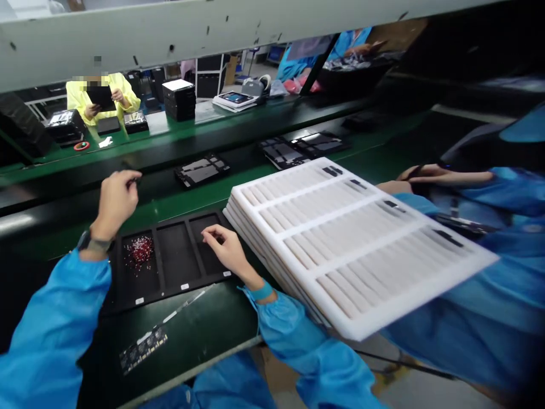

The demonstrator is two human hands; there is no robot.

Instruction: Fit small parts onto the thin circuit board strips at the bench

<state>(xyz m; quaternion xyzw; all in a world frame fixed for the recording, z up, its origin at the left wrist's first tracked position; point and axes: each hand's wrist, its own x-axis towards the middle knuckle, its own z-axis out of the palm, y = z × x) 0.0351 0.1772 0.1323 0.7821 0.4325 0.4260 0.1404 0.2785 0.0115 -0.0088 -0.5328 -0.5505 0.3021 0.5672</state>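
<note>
My left hand (117, 200), with a dark band on its wrist, is raised above the back left of a black divided tray (176, 250). Its thumb and forefinger are pinched around a small dark thing too unclear to name. Over the tray's right compartment, my right hand (229, 250) has its fingertips pressed together; whatever they hold is hidden. A blue band circles that wrist. Small red and silver parts (142, 253) lie heaped in a left compartment. In front of the tray rests a strip of small dark boards (143, 347).
Stacked white foam trays (357, 328) with slotted rows stand right of the black tray. Dark device frames (202, 170) lie on the green line behind. A co-worker's hands (443, 175) are at the right. Across the line, a person in yellow (128, 96) holds a black panel.
</note>
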